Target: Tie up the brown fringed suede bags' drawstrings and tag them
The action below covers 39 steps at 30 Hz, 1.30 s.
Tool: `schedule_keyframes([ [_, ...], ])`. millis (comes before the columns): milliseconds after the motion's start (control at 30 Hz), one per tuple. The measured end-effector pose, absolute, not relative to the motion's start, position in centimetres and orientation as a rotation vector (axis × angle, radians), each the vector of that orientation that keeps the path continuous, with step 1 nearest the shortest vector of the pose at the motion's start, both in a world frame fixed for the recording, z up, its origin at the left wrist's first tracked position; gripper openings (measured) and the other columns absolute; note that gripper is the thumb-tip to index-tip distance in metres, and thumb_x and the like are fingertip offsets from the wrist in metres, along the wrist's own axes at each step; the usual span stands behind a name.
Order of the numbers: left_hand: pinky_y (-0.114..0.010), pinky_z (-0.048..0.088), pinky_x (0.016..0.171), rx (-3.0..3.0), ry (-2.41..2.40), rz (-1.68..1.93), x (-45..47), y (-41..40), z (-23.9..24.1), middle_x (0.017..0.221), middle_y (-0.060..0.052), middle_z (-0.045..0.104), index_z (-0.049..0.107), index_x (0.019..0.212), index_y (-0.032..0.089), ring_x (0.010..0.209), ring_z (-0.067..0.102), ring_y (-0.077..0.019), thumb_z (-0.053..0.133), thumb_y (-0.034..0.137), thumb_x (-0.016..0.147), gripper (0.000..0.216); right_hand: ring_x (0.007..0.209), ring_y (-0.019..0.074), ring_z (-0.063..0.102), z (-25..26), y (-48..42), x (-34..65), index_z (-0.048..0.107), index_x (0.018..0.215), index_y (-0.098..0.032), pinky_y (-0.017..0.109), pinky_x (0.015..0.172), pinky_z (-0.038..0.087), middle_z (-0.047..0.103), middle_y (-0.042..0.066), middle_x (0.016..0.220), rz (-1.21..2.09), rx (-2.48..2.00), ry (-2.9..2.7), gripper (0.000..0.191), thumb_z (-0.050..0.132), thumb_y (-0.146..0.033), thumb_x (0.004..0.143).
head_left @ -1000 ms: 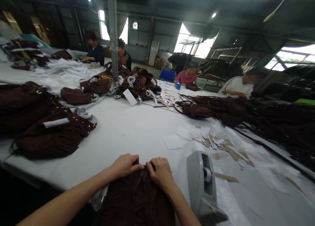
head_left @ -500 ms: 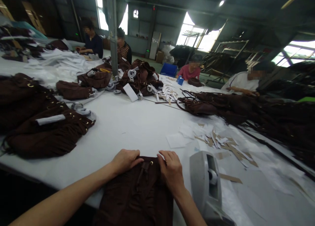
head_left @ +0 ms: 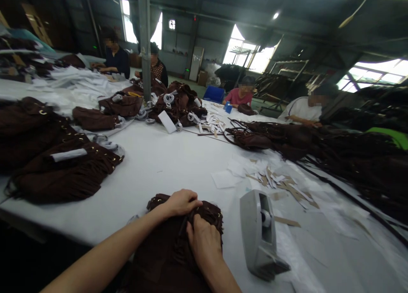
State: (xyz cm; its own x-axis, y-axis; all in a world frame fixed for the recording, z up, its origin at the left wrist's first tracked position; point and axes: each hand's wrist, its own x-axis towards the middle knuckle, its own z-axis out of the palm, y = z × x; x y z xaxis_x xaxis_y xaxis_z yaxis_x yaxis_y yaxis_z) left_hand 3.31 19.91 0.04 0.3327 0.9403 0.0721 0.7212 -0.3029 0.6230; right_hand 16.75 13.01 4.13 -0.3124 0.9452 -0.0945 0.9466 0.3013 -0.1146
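A dark brown suede bag [head_left: 165, 254] with small gold studs lies at the near edge of the white table [head_left: 178, 165], right in front of me. My left hand [head_left: 182, 202] is curled over its top edge, fingers gripping the bunched fabric. My right hand [head_left: 202, 240] presses on the bag just below, fingers closed round a fold or strap at the opening. The two hands touch each other over the bag's mouth. What is inside the bag is hidden.
A grey tape dispenser [head_left: 259, 235] stands just right of the bag. Paper and card scraps [head_left: 270, 178] lie beyond it. Piles of brown bags sit at left [head_left: 54, 165], centre back [head_left: 178, 103] and right [head_left: 334, 152]. Several other people work at the far side.
My hands were apart on the flat top edge; now both have come together and gathered the bag's top, which is bunched up. My right hand moved down and left.
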Motion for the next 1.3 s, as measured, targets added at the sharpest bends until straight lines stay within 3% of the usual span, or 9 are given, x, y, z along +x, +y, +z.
schedule_keyframes([
  [333, -0.02, 0.031, 0.052, 1.935, 1.381, 0.771, 3.0, 20.7, -2.6, 0.057, 0.003, 0.053, 0.061, 0.064, 0.014, 0.056, 0.046, -0.0098, 0.05, 0.041, 0.083, 0.035, 0.066, 0.0221, 0.066, 4.1, 13.0, 19.3, 0.058, 0.083, -0.019, 0.026, 0.052, 0.031, 0.068, 0.006, 0.073, -0.206, 1.526, 2.594, 0.017, 0.042, -0.018, 0.088],
  [467, -0.02, 0.03, 0.052, 1.916, 1.345, 0.788, 3.0, 20.8, -2.7, 0.056, 0.003, 0.052, 0.06, 0.061, 0.014, 0.055, 0.045, -0.0094, 0.05, 0.039, 0.083, 0.035, 0.063, 0.0204, 0.065, 4.5, 12.4, 20.2, 0.057, 0.078, -0.02, 0.027, 0.05, 0.025, 0.067, 0.004, 0.07, -0.325, 1.52, 2.654, 0.017, 0.043, -0.02, 0.088],
  [633, -0.021, 0.032, 0.054, 1.911, 1.331, 0.786, 3.0, 20.7, -2.7, 0.057, 0.002, 0.053, 0.059, 0.06, 0.014, 0.057, 0.046, -0.0101, 0.049, 0.041, 0.083, 0.037, 0.06, 0.0154, 0.063, 3.7, 11.6, 20.5, 0.053, 0.07, -0.02, 0.024, 0.051, 0.027, 0.067, 0.002, 0.068, -0.572, 1.555, 2.719, 0.024, 0.04, -0.022, 0.09],
  [867, -0.022, 0.032, 0.054, 1.944, 1.322, 0.696, 2.9, 20.0, 0.2, 0.061, 0.001, 0.059, 0.063, 0.067, 0.017, 0.057, 0.049, -0.0125, 0.041, 0.054, 0.084, 0.046, 0.064, 0.0209, 0.067, 3.2, 10.1, 19.3, 0.058, 0.079, -0.022, 0.026, 0.049, 0.028, 0.07, 0.004, 0.07, -0.359, 1.687, 2.586, 0.021, 0.04, -0.021, 0.089],
  [1000, -0.025, 0.031, 0.052, 1.976, 1.332, 0.618, 4.7, 19.7, 1.4, 0.065, -0.003, 0.063, 0.066, 0.072, 0.018, 0.057, 0.051, -0.0165, 0.054, 0.065, 0.07, 0.048, 0.067, 0.0278, 0.068, 2.6, 9.7, 17.9, 0.06, 0.08, -0.02, 0.029, 0.052, 0.037, 0.07, 0.009, 0.071, -0.24, 1.721, 2.469, 0.018, 0.043, -0.019, 0.086],
  [1167, -0.025, 0.032, 0.054, 1.951, 1.292, 0.613, 7.2, 19.2, 0.7, 0.065, -0.004, 0.061, 0.064, 0.071, 0.016, 0.06, 0.051, -0.0172, 0.053, 0.045, 0.077, 0.032, 0.065, 0.0287, 0.067, 0.2, 8.8, 16.5, 0.062, 0.08, -0.017, 0.031, 0.054, 0.042, 0.069, 0.012, 0.07, -0.183, 1.773, 2.46, 0.015, 0.048, -0.013, 0.081],
  [1300, -0.021, 0.037, 0.056, 1.887, 1.141, 0.666, 6.7, 19.0, 0.1, 0.066, 0.001, 0.059, 0.062, 0.075, 0.014, 0.062, 0.05, -0.013, 0.045, 0.036, 0.083, 0.028, 0.059, 0.0211, 0.064, -0.2, 8.2, 17.8, 0.06, 0.07, -0.02, 0.028, 0.054, 0.04, 0.066, 0.006, 0.065, -0.402, 1.851, 2.721, 0.022, 0.045, -0.024, 0.086],
])
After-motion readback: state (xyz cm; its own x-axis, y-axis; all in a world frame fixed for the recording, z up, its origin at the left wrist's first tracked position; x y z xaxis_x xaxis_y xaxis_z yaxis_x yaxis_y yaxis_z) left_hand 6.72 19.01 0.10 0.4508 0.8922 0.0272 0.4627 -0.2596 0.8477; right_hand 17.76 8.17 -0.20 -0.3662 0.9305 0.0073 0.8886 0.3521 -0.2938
